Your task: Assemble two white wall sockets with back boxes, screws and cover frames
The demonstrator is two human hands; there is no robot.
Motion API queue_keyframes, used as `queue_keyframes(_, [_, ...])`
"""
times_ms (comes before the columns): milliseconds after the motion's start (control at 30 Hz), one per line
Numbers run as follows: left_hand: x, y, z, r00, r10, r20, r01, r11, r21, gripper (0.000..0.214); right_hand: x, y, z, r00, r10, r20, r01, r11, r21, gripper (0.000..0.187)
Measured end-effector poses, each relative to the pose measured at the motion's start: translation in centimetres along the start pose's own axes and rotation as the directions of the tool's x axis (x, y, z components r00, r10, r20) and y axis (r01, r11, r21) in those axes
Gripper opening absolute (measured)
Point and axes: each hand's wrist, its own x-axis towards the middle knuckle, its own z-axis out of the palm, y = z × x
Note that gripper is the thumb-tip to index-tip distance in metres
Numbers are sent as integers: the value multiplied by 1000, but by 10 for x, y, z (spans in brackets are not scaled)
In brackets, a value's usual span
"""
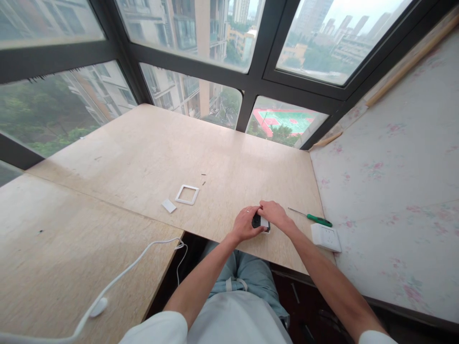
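White shirt (229,317), hands (245,224) holding a black-and-white module (256,221) — pale marbled tabletop (229,160), dark window frames (265,48), floral wall (383,196)

Beige tbl (143,143): wht frame (184,201) nr wht plate (169,206); grn-hdl screwdriver (320,220), wht cable (85,317).

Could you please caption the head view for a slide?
Left hand and right hand on a small black-and-white device, with a white square frame and green-handled screwdriver on the tabletop.
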Motion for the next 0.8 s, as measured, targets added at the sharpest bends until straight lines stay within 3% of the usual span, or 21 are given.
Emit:
queue_keyframes(167, [0, -1, 1, 1000, -2, -14, 2, 1000, 13, 74, 1, 1, -6, 998, -68, -2, 68, 996, 65, 23])
queue_keyframes(300, [0, -2, 3, 1000, -2, -9, 3, 998, 62, 60, -4, -5, -13, 986, -159, -42, 163, 974, 157, 25])
queue_keyframes(400, [1, -2, 3, 1000, 4, 18, -6, 995, 97, 53, -6, -9, -13, 984, -154, -88, 170, 962, 213, 20])
queue_keyframes(533, [2, -2, 1, 999, -18, 40, 14, 996, 87, 59, -4, -3, -5, 983, -121, -140, 158, 940, 303, 14])
queue_keyframes(700, [1, -4, 2, 999, -38, 29, 35, 996, 85, 61, -1, 4, -4, 960, -121, -253, 232, 849, 475, 26])
queue_keyframes(800, [0, -4, 2, 997, -68, 36, 65, 995, 80, 69, 11, -9, -13, 939, -92, -331, 282, 759, 587, 29])
